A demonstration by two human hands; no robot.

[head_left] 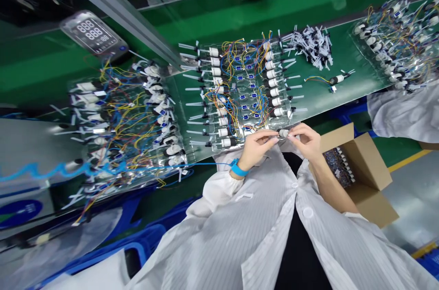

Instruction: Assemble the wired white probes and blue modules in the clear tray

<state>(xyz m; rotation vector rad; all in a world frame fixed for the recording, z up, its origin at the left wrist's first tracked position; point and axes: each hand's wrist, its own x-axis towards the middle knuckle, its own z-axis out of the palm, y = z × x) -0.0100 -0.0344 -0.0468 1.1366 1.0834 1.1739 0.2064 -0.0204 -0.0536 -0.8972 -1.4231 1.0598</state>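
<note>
Between my two hands, at the front edge of the clear plastic tray (pixel 245 86), is a small white and black cylindrical part (pixel 283 133). My left hand (pixel 256 146), with a blue band at its wrist, pinches the part's dark left end. The fingers of my right hand (pixel 306 140) are closed on its right end. Rows of similar white cylinders (pixel 228 142) with black ends line both sides of the tray. Coloured wires and small blue-marked pieces lie in the tray's middle.
More wired parts fill a tray (pixel 128 120) at left and another (pixel 404 47) at far right. A pile of pale strips (pixel 312 46) and a single wired part (pixel 337 79) lie right of the middle tray. An open cardboard box (pixel 372 157) stands below the table edge.
</note>
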